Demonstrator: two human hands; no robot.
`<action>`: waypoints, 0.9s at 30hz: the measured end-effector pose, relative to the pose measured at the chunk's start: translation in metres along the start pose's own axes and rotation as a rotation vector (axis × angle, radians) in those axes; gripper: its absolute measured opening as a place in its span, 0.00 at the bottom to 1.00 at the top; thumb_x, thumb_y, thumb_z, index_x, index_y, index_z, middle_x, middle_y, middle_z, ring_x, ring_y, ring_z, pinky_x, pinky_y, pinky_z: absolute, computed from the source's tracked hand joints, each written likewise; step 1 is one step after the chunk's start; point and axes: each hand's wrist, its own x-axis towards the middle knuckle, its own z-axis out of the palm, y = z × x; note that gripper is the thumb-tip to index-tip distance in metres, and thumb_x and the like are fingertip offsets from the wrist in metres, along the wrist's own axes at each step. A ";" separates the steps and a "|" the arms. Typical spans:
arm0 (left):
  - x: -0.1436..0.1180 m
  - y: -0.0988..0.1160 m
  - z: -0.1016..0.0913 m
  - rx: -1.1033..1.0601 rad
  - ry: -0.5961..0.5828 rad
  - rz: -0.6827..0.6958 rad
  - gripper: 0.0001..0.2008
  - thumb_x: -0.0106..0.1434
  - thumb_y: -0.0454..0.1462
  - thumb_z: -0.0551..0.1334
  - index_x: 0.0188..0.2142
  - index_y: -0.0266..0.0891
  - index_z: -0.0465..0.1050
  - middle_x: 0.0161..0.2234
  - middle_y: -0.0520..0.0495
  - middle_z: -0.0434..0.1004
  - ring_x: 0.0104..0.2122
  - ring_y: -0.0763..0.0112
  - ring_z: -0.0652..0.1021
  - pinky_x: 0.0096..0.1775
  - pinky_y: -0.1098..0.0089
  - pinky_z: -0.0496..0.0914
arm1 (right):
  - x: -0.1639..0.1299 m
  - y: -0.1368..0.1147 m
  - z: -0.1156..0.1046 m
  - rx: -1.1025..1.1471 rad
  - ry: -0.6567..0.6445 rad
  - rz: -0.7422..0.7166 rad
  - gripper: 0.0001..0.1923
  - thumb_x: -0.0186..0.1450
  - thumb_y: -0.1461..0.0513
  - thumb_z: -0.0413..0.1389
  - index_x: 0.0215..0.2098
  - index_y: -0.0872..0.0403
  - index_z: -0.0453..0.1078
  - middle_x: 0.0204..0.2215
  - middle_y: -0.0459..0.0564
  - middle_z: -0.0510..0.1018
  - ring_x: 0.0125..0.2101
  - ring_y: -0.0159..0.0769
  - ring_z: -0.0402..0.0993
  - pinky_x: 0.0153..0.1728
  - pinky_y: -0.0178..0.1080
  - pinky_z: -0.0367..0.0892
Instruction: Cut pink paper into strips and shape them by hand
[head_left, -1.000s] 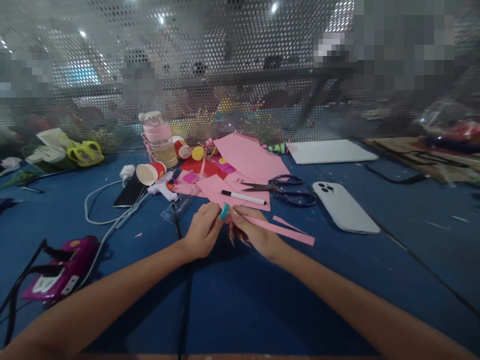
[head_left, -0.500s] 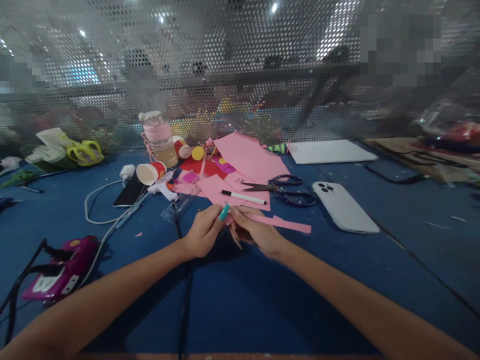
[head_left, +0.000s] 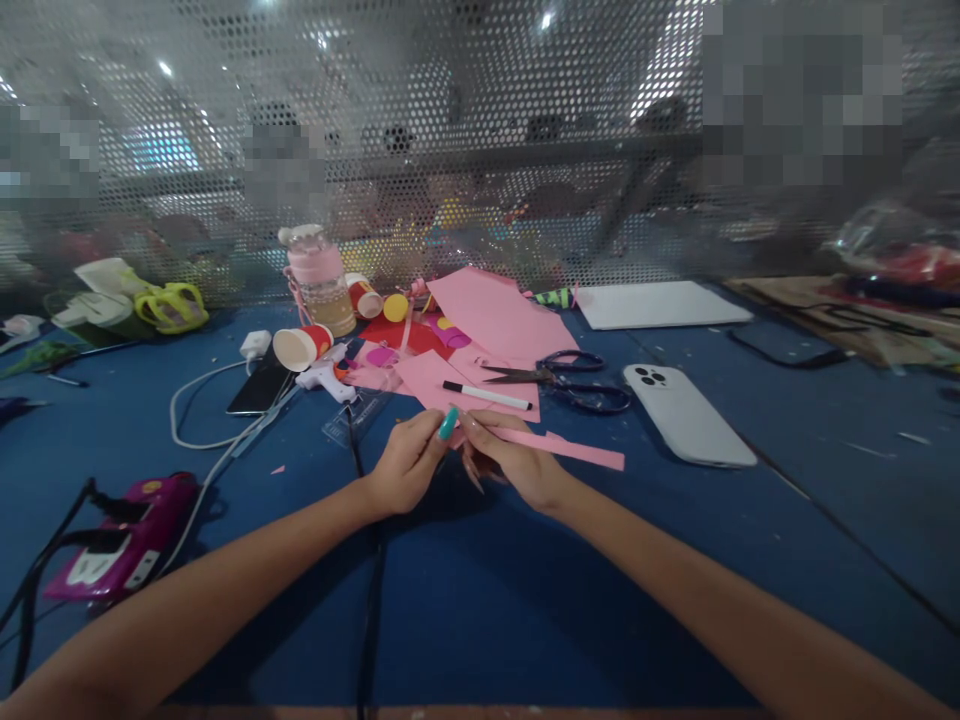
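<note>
At the centre of the blue table (head_left: 480, 600), your two hands meet over a pink paper strip (head_left: 570, 448). Fingers of your left hand (head_left: 409, 462) and right hand (head_left: 514, 462) are both pinched shut on the strip's near end, thumbs touching, teal nail up top. The strip runs out to the right from your grip, just above the tabletop. Just beyond your knuckles: a marker (head_left: 486, 395) lying on pink paper sheets (head_left: 495, 320), w/ scissors (head_left: 570, 380) beside it to the right. A white phone (head_left: 688, 412), face down, sits further right, near the strip's far tip. To the left of the sheets: glue gun (head_left: 326, 378), tipped paper cup (head_left: 300, 346), pink-capped bottle (head_left: 319, 280). A magenta device (head_left: 120, 545) w/ a cable rests near your left forearm
</note>
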 end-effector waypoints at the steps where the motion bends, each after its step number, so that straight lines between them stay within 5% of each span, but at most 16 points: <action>1: 0.000 0.000 0.000 -0.002 -0.001 -0.003 0.14 0.66 0.39 0.44 0.26 0.38 0.56 0.21 0.55 0.57 0.20 0.78 0.60 0.24 0.75 0.58 | 0.000 0.001 0.001 0.057 -0.007 0.028 0.20 0.59 0.49 0.51 0.19 0.55 0.61 0.10 0.40 0.63 0.10 0.22 0.52 0.11 0.30 0.43; 8: -0.001 0.000 -0.002 0.070 0.032 0.162 0.12 0.67 0.37 0.44 0.28 0.38 0.59 0.25 0.51 0.63 0.24 0.76 0.65 0.28 0.74 0.62 | 0.000 0.007 0.010 0.394 -0.033 0.200 0.19 0.50 0.49 0.60 0.21 0.55 0.61 0.10 0.38 0.64 0.10 0.22 0.55 0.12 0.29 0.46; 15: 0.000 -0.001 -0.004 0.197 0.130 0.338 0.15 0.67 0.41 0.43 0.29 0.38 0.61 0.24 0.49 0.65 0.25 0.73 0.66 0.29 0.71 0.62 | -0.001 0.010 0.009 0.431 -0.170 0.350 0.23 0.48 0.51 0.63 0.14 0.57 0.57 0.10 0.39 0.61 0.11 0.18 0.49 0.12 0.29 0.39; 20: -0.001 -0.001 -0.005 0.368 0.187 0.371 0.16 0.66 0.43 0.44 0.27 0.38 0.59 0.24 0.49 0.65 0.25 0.71 0.66 0.28 0.69 0.61 | -0.002 0.010 0.006 0.496 -0.273 0.365 0.18 0.50 0.53 0.62 0.20 0.57 0.61 0.12 0.39 0.64 0.11 0.19 0.50 0.13 0.29 0.40; 27: -0.001 0.000 -0.007 0.471 0.191 0.431 0.15 0.66 0.43 0.45 0.27 0.39 0.58 0.22 0.49 0.64 0.24 0.70 0.65 0.27 0.68 0.60 | -0.001 -0.003 0.004 0.413 -0.203 0.331 0.19 0.48 0.54 0.64 0.21 0.55 0.60 0.10 0.35 0.60 0.11 0.18 0.47 0.13 0.29 0.40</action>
